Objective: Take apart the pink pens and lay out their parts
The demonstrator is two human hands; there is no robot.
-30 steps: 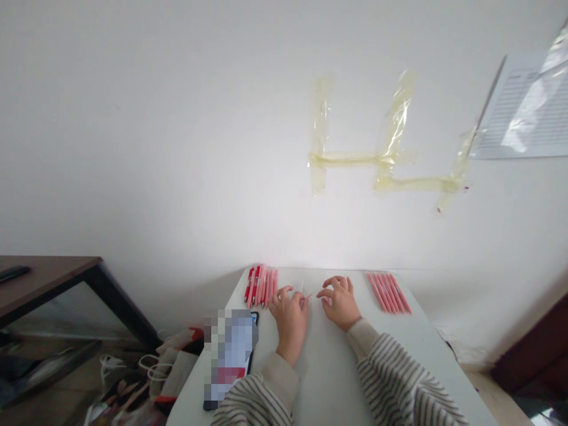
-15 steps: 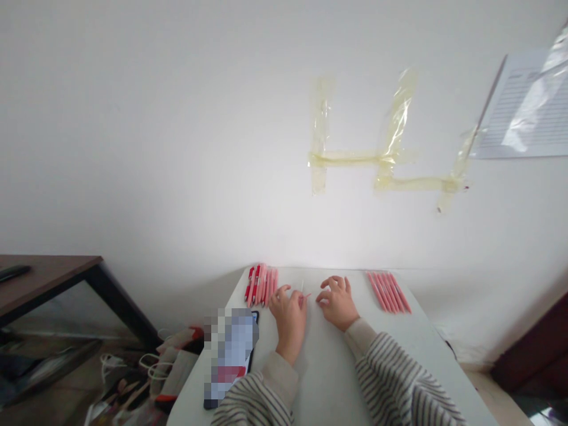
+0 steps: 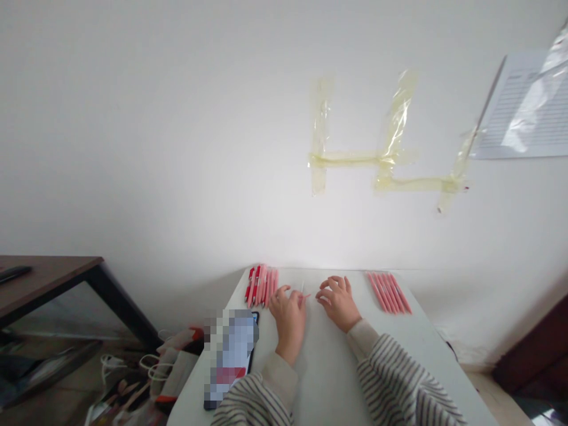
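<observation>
My left hand (image 3: 290,319) is over the white table (image 3: 326,367), thumb and fingers pinched on a small pink pen part (image 3: 307,296). A thin pale stick (image 3: 303,286) shows just beyond those fingertips; whether the hand holds it I cannot tell. Across a narrow gap, my right hand (image 3: 341,304) has its thumb and index finger drawn together, the other fingers curled above. Anything between them is too small to make out. Left of my left hand lies a row of red and pink pens (image 3: 261,285). Several pink pens (image 3: 389,292) lie side by side to the right.
A phone (image 3: 233,358) with a blurred screen lies at the table's left edge. Behind the table rises a white wall (image 3: 177,148) with yellowed tape (image 3: 346,160) and a taped paper sheet (image 3: 523,106). Bags (image 3: 173,373) crowd the floor beside a brown desk (image 3: 48,278).
My right hand has shifted very slightly, its wrist a little to the right. My left hand stays in place with the pink part.
</observation>
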